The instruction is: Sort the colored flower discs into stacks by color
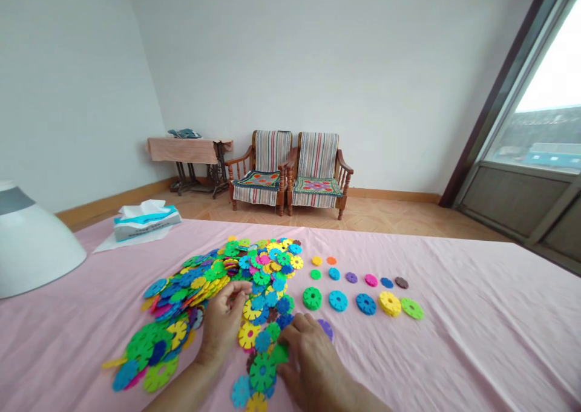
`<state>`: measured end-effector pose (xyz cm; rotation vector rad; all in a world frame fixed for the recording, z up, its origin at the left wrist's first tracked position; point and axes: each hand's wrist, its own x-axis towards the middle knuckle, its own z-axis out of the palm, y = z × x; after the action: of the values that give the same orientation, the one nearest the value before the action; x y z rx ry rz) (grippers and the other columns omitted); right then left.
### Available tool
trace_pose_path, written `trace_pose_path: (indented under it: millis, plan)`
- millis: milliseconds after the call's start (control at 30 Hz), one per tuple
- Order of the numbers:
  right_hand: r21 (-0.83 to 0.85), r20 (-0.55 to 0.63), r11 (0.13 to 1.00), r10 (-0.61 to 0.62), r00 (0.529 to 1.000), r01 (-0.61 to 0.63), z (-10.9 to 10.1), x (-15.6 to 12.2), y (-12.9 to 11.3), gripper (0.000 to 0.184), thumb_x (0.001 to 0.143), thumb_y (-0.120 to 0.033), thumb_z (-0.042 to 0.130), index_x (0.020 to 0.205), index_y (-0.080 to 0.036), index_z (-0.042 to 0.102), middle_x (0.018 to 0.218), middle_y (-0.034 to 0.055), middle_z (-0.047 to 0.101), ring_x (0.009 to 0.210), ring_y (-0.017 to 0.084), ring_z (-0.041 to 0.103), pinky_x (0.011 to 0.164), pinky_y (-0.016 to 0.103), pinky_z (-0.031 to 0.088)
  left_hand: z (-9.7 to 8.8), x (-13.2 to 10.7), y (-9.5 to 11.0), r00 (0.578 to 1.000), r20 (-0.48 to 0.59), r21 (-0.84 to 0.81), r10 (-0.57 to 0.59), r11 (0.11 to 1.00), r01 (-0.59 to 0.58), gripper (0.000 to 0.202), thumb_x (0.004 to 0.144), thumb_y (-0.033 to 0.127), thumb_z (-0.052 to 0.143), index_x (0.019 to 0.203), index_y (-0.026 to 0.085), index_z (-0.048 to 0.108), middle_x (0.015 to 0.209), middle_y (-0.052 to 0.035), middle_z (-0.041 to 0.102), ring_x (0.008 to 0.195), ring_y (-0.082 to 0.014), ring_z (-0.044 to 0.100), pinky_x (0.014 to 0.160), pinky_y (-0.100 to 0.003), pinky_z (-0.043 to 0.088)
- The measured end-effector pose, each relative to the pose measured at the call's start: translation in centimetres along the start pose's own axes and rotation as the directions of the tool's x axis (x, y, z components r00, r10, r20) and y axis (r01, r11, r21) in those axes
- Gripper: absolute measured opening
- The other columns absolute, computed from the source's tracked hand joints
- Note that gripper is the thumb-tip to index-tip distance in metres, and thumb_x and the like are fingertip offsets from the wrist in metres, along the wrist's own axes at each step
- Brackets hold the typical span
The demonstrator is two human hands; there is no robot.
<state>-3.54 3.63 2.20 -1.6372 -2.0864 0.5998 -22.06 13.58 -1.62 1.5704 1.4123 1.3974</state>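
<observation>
A big heap of flat plastic snowflake discs (213,291) in green, blue, yellow and pink lies on a pink tablecloth (476,339). My left hand (222,324) rests on the heap with fingers curled over some yellow and blue discs. My right hand (308,357) lies just right of it, fingers bent down onto a green disc (279,353) at the heap's near edge. To the right, single discs sit in rows: small ones (351,277) behind, and larger stacks (365,304) in front.
A tissue pack (145,218) lies at the table's far left. A white rounded object (31,242) stands at the left edge. Beyond the table are two striped wooden armchairs (290,173), a small covered table (190,152) and a large window (540,127) on the right.
</observation>
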Motion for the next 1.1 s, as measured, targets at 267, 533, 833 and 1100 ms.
trace_pose_path:
  millis: [267, 533, 833, 1100]
  plan:
    - [-0.058, 0.037, 0.998, -0.002, 0.999, 0.004, 0.0, 0.5, -0.2, 0.027, 0.068, -0.014, 0.062, 0.095, -0.018, 0.062, 0.105, 0.0076, 0.061, 0.100, 0.025, 0.054, 0.086, 0.033, 0.042, 0.2, -0.1, 0.4, 1.000, -0.003, -0.011, 0.008, 1.000, -0.008, 0.020, 0.072, 0.034, 0.057, 0.079, 0.018, 0.068, 0.079, -0.0050, 0.072, 0.077, -0.0238, 0.068, 0.072, -0.034, 0.054]
    - [-0.076, 0.037, 0.997, 0.024, 0.999, -0.021, -0.1, 0.4, -0.9, 0.029, 0.069, -0.009, 0.059, 0.096, -0.018, 0.060, 0.107, 0.0081, 0.062, 0.100, 0.026, 0.056, 0.084, 0.035, 0.043, 0.1, 0.0, -0.1, 1.000, -0.003, -0.015, 0.016, 1.000, -0.017, 0.019, 0.072, 0.034, 0.059, 0.078, 0.018, 0.068, 0.077, -0.0043, 0.072, 0.076, -0.0239, 0.069, 0.070, -0.033, 0.054]
    - [-0.042, 0.082, 0.998, 0.044, 0.996, -0.041, 0.1, 0.1, -0.9, 0.033, 0.068, -0.005, 0.058, 0.099, -0.018, 0.059, 0.108, 0.0076, 0.062, 0.099, 0.023, 0.059, 0.081, 0.029, 0.044, 0.1, -0.1, 0.1, 1.000, -0.001, -0.013, 0.012, 1.000, -0.012, 0.019, 0.073, 0.033, 0.058, 0.080, 0.019, 0.068, 0.079, -0.0040, 0.073, 0.075, -0.0232, 0.068, 0.070, -0.032, 0.054]
    - [0.021, 0.095, 1.000, 0.001, 0.996, -0.003, -0.9, 0.1, -0.2, 0.031, 0.065, -0.009, 0.058, 0.095, -0.017, 0.062, 0.105, 0.0073, 0.063, 0.095, 0.021, 0.060, 0.076, 0.026, 0.043, 0.1, -0.2, 0.1, 1.000, 0.004, -0.021, 0.005, 1.000, -0.005, 0.019, 0.072, 0.033, 0.058, 0.079, 0.019, 0.069, 0.078, -0.0041, 0.073, 0.076, -0.0233, 0.069, 0.071, -0.033, 0.055]
